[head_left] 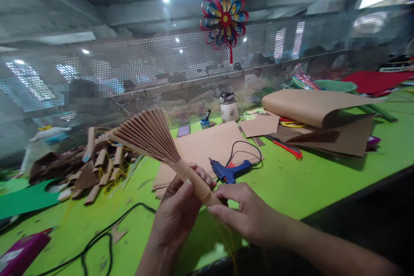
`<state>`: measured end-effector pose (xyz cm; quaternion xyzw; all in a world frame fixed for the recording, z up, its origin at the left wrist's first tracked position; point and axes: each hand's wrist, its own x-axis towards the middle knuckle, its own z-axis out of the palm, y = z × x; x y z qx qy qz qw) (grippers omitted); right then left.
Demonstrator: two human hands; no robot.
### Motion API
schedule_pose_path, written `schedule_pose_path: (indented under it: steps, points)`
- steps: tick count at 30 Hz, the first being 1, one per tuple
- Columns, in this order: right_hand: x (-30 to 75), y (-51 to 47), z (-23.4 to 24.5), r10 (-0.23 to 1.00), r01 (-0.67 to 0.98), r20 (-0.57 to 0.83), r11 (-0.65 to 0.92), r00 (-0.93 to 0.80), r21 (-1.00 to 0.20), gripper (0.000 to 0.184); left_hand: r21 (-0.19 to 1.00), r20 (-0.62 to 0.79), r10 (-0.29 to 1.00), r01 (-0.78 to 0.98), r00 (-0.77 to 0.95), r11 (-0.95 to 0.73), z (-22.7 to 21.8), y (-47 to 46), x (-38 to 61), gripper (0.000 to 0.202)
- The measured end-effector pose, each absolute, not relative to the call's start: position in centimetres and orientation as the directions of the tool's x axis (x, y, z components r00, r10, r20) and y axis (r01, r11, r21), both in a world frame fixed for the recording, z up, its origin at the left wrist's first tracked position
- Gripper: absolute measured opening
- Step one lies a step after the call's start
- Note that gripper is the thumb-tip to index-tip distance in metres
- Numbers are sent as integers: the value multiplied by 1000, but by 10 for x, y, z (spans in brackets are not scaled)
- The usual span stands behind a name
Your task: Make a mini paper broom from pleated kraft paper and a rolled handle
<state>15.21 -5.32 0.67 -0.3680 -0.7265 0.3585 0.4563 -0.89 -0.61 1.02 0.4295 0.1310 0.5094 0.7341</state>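
Note:
A pleated brown paper fan [147, 134] is held up over the green table [307, 181], its folds spread toward the upper left. My left hand [177, 213] is wrapped round the fan's gathered stem. My right hand [246, 213] pinches the lower end of that stem with thumb and fingertips. Thin yellow thread hangs down below the stem. A blue glue gun [230, 171] lies on the table just behind my hands, with its black cord looping behind it.
Brown paper sheets [213, 142] lie behind the glue gun, and a rolled sheet [310, 105] sits at right. A red cutter [287, 146], folded paper pieces [93, 168] at left, a small jar [229, 108], a black cable [97, 241] and a mesh screen with a paper flower [224, 16].

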Motion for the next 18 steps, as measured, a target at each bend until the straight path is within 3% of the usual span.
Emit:
schedule_pose_path:
  steps: [18]
  points:
    - [151, -55, 8, 870, 217, 367, 448, -331, -867, 20, 778, 216, 878, -619, 427, 110, 11, -9, -8, 24]
